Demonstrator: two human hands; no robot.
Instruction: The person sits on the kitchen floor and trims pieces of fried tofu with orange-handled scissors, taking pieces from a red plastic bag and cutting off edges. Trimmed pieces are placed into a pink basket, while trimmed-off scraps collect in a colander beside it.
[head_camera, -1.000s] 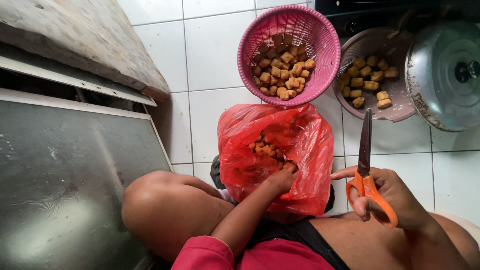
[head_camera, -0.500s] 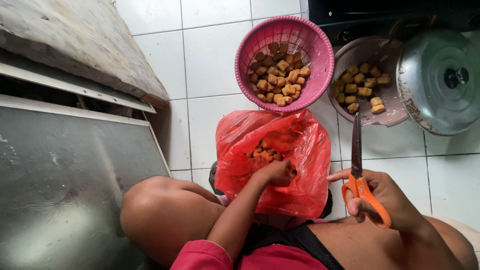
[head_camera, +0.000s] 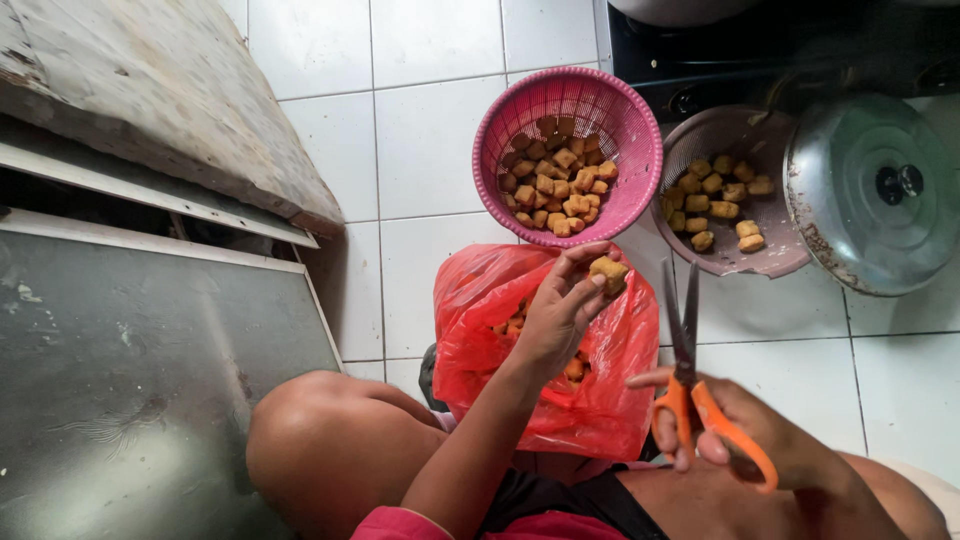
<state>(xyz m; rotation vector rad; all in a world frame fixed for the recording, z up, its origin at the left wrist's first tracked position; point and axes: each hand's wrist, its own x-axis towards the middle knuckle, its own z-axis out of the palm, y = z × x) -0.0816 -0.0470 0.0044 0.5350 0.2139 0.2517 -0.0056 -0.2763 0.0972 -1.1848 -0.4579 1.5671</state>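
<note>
Head view: left hand (head_camera: 560, 315) pinches one fried tofu cube (head_camera: 608, 270) above one red plastic bag (head_camera: 600, 400); right hand (head_camera: 760, 440) grips one orange-handled scissors (head_camera: 690, 370), blades slightly parted. Two baskets, pink basket (head_camera: 620, 120) and mauve basket (head_camera: 770, 255), hold cubes on white tiled floor (head_camera: 430, 150).

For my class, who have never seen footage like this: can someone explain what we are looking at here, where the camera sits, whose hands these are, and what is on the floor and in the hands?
There is no machine here. The camera sits on a person's head and looks down, so you see that person's own knee, arms and hands from above. The person sits on a white tiled floor. The left hand holds up a brown fried cube over an open red plastic bag that holds more of them. The right hand holds orange-handled scissors, blades slightly apart and pointing away from the person. Further out stand a pink basket and a pale bowl, both holding cubes, and beside the bowl a metal pot lid. To the left lies a worn board.
</note>
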